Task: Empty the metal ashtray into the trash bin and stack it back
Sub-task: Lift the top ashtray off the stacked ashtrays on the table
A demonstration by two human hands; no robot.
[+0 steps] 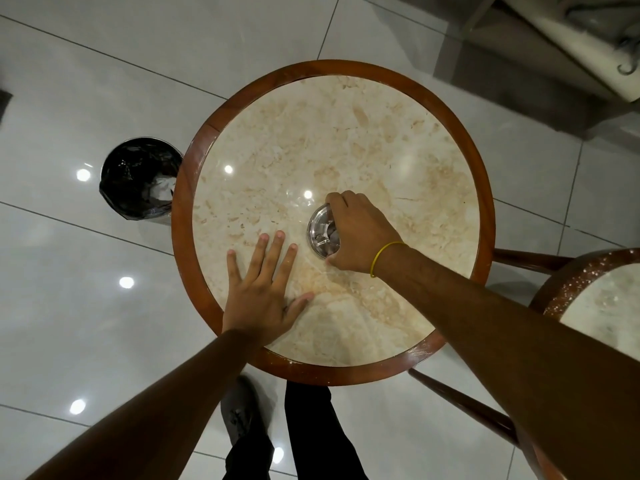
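Note:
A round metal ashtray (pixel 320 230) sits near the middle of a round marble table (pixel 346 133) with a wooden rim. My right hand (pixel 360 233) covers its right half, fingers and thumb wrapped around its edge. Some small debris shows inside the ashtray. My left hand (pixel 266 289) lies flat on the tabletop to the ashtray's left, fingers spread, holding nothing. The trash bin (pixel 138 178), lined with a black bag, stands on the floor just left of the table, with crumpled white paper inside.
A second round marble table (pixel 595 299) stands at the right edge, touching close to my right forearm. Wooden legs (pixel 460 400) slant out below the tables. Glossy white floor tiles surround everything. My feet (pixel 242 410) are at the table's near edge.

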